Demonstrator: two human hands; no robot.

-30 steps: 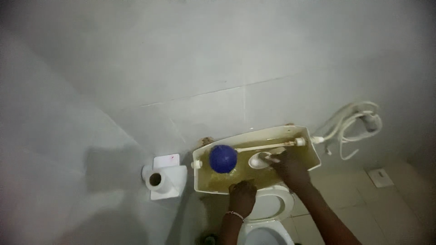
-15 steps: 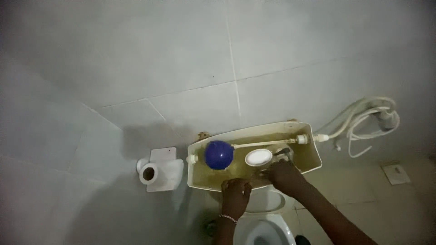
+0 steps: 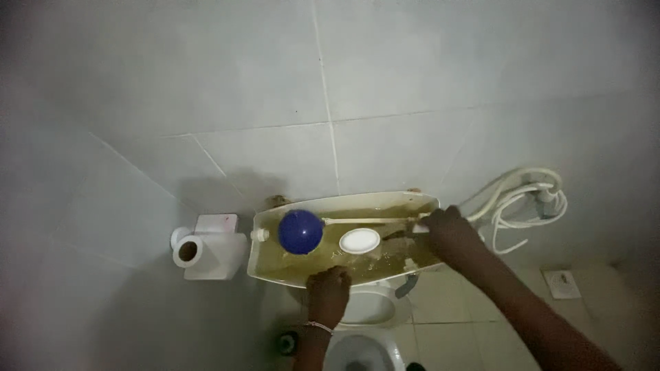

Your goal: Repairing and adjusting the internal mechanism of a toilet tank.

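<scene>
An open toilet cistern (image 3: 265, 264), its lid off, stands against the tiled wall (image 3: 240, 82) and holds yellowish water. Inside it, a blue ball float (image 3: 300, 231) sits at the left end, joined by a thin pale float arm (image 3: 368, 220) that runs rightward to the fill valve. A white round cap (image 3: 359, 240) lies in the middle of the tank, just beside the float.

The left hand (image 3: 328, 295) rests on the front rim of the cistern, fingers curled over the edge and gripping it; a thin bracelet (image 3: 317, 326) circles the wrist. The right hand (image 3: 450, 233) reaches into the right end of the tank at the end of the float arm, fingers closed there, though what exactly they pinch cannot be made out.

Left of the cistern a toilet roll (image 3: 187, 251) sits in a white wall holder (image 3: 216, 247). Right of it, a coiled white hose (image 3: 522, 203) hangs on the wall. The toilet bowl (image 3: 364, 347) shows below.
</scene>
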